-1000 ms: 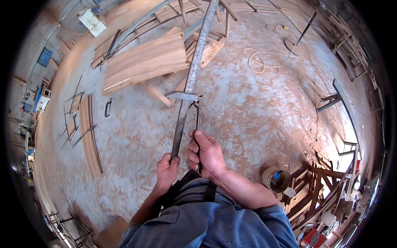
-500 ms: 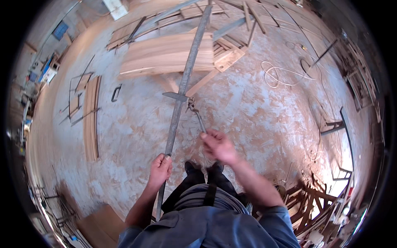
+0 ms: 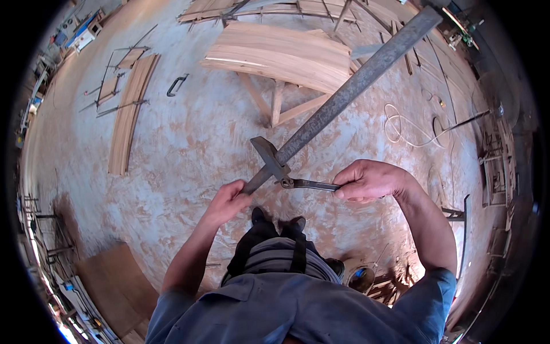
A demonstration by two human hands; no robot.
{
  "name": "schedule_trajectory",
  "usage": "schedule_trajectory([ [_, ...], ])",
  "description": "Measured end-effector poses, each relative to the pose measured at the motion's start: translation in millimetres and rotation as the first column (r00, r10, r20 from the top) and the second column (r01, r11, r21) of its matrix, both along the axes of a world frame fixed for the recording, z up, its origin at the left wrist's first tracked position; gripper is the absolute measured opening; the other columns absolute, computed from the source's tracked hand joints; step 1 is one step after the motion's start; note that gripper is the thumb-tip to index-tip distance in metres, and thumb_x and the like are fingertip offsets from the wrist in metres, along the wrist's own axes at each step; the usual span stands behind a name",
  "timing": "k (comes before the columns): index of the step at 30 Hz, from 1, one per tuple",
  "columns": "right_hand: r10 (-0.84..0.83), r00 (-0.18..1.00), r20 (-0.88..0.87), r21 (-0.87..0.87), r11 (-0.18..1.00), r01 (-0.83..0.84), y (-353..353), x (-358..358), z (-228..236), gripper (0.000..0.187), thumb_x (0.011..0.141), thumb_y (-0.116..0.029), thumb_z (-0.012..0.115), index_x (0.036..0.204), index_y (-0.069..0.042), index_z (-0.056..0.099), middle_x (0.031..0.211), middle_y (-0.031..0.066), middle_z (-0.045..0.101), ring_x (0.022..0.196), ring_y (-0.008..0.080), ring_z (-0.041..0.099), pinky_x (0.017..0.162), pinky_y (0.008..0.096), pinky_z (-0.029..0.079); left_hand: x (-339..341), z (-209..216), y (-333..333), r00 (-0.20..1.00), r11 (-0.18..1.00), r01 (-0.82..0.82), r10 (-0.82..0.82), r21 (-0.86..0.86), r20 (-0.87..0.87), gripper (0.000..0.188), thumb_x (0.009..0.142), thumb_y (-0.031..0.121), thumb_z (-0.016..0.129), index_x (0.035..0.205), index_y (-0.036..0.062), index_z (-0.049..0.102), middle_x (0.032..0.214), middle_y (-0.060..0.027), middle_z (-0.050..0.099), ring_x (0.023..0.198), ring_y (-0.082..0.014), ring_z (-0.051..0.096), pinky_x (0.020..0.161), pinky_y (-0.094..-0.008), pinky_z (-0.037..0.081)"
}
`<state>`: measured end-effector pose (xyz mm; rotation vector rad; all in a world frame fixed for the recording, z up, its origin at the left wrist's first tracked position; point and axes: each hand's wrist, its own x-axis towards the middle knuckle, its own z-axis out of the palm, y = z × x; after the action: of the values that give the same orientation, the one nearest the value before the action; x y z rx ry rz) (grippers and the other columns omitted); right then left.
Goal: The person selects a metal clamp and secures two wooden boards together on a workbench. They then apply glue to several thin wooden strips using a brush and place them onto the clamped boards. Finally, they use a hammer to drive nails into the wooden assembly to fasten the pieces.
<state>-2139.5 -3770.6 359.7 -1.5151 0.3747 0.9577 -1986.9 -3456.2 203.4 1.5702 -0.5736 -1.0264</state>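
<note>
Your left hand point(image 3: 227, 203) at eleven o'clock grasps the steel clamp bar point(image 3: 355, 88), which slants toward one-thirty; your right hand point(image 3: 372, 181) pinches the crank handle point(image 3: 314, 184) at one o'clock. Cranking seems in hand; another turn calls for a steady bar.

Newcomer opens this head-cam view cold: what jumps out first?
Probably the long grey metal bar, slanting from the left hand up to the upper right. Next, near its lower end, the metal crosspiece and the crank handle, whose outer end is in the right hand. Behind them, at top centre, sits the broad pale wooden panel.
</note>
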Motion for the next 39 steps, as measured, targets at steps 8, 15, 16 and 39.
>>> schedule_trajectory([
  [8, 0.374, 0.926, 0.043, -0.404, 0.854, -0.326, 20, 48, 22, 0.025, 0.092, -0.031, 0.061, 0.092, -0.006, 0.066, 0.064, -0.0027, 0.050, 0.062, 0.0106, 0.047, 0.059, 0.0289, 0.042, 2, -11, -45, 0.994, 0.847, 0.086, -0.041, -0.524, 0.097, 0.044, 0.090, 0.050, 0.060, 0.087, 0.0055, 0.063, 0.073, -0.0006, 0.058, 0.069, -0.0103, 0.052, 0.061, -0.0280, 0.042],
  [15, 0.402, 0.901, -0.165, -0.629, 0.661, -0.410, 37, 84, 75, 0.028, 0.084, -0.030, 0.065, 0.092, -0.004, 0.072, 0.074, 0.0115, 0.069, 0.070, 0.0169, 0.063, 0.068, 0.0326, 0.049, -8, 11, -61, 0.881, 0.841, 0.351, -0.146, -0.413, 0.450, 0.015, 0.077, 0.016, 0.070, 0.079, 0.0053, 0.060, 0.062, -0.0053, 0.049, 0.058, -0.0172, 0.052, 0.053, -0.0344, 0.040],
  [16, 0.463, 0.872, -0.159, -0.662, 0.605, -0.442, 40, 83, 73, 0.028, 0.084, -0.030, 0.065, 0.093, -0.005, 0.072, 0.080, 0.0141, 0.069, 0.073, 0.0227, 0.064, 0.071, 0.0351, 0.049, -7, 15, -60, 0.886, 0.857, 0.334, -0.142, -0.393, 0.442, 0.016, 0.078, 0.019, 0.070, 0.083, 0.0059, 0.062, 0.063, -0.0072, 0.052, 0.057, -0.0205, 0.053, 0.053, -0.0349, 0.041],
  [39, 0.552, 0.832, -0.060, -0.583, 0.657, -0.478, -13, 157, -20, 0.029, 0.091, -0.026, 0.054, 0.091, 0.002, 0.059, 0.082, 0.0245, 0.061, 0.076, 0.0381, 0.059, 0.074, 0.0466, 0.046, 77, -69, -106, 0.899, 0.980, 0.045, 0.044, -0.193, 0.435, 0.024, 0.074, 0.024, 0.075, 0.083, 0.0044, 0.065, 0.076, -0.0114, 0.063, 0.067, -0.0299, 0.062, 0.059, -0.0352, 0.049],
])
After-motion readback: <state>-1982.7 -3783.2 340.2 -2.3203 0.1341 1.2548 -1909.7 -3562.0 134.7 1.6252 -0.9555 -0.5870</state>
